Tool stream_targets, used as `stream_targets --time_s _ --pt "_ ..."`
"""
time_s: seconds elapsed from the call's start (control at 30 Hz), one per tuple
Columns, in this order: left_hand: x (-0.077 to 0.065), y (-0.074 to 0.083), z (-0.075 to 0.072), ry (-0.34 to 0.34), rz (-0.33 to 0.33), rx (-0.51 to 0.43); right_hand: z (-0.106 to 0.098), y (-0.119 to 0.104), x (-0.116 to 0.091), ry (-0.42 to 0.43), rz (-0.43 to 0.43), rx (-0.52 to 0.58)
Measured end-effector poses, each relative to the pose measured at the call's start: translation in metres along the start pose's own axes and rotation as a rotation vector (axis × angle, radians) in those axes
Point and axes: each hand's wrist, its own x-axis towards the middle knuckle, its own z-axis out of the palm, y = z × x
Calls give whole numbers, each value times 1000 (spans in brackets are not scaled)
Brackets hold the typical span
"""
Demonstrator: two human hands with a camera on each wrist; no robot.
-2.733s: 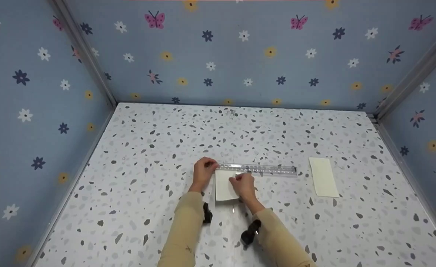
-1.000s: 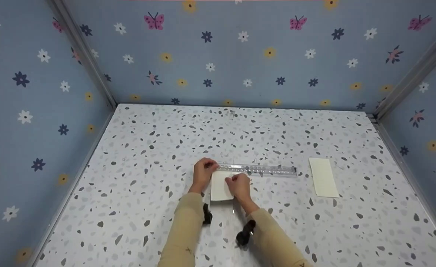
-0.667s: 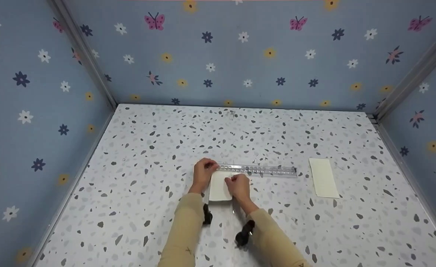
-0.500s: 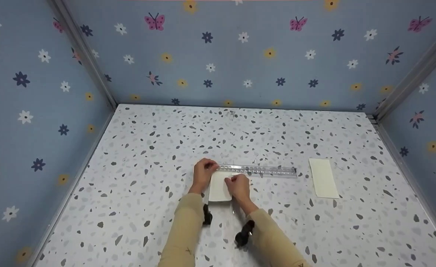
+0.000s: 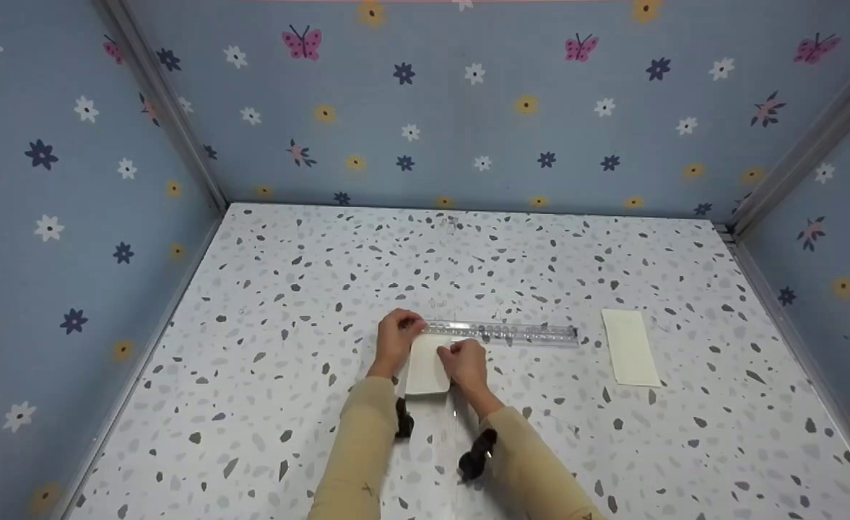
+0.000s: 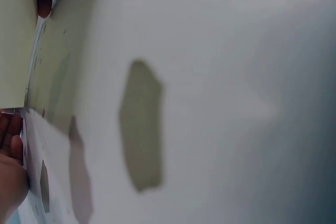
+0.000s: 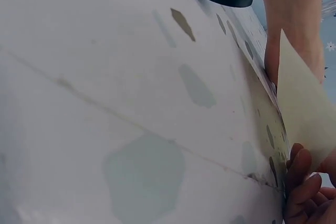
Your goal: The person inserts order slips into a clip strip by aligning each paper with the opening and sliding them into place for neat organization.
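Observation:
A clear plastic ruler (image 5: 533, 333) lies crosswise on the speckled table. My left hand (image 5: 396, 343) holds its left end between thumb and fingers. Just below the ruler is a cream piece of paper (image 5: 427, 372), its far edge along the ruler's near side. My right hand (image 5: 468, 365) pinches this paper near its upper right part. In the right wrist view the curled fingers (image 7: 304, 192) grip the paper (image 7: 302, 98), which stands up off the table. The left wrist view shows the paper (image 6: 13, 51) tilted up, casting a shadow beneath.
A second cream paper strip (image 5: 630, 347) lies flat to the right of the ruler. Black wrist cameras (image 5: 476, 455) sit under the beige sleeves (image 5: 367, 448). Blue flowered panels (image 5: 468, 108) stand along the back and both sides of the table.
My right hand has shifted a little left with the paper, and the paper's near edge now curves more. The left hand and ruler stay in place.

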Motion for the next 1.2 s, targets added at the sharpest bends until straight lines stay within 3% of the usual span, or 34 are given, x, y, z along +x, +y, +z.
stream_targets --time_s 0.17,0.33,0.5,0.8,1.0,1.2 --pt "1 1 0 7 26 13 -1 1 0 -3 -18 16" --pt "1 1 -1 7 5 23 -2 2 -1 -13 -49 40" --pt "1 0 -1 6 -11 20 -5 4 -2 -34 -26 65" --pt "1 -2 1 9 36 7 -15 8 -7 -56 43 74" --pt "2 -5 1 7 37 31 -23 14 -8 -61 18 106" --pt "2 -3 1 -2 -5 29 -30 19 -8 -58 21 115"
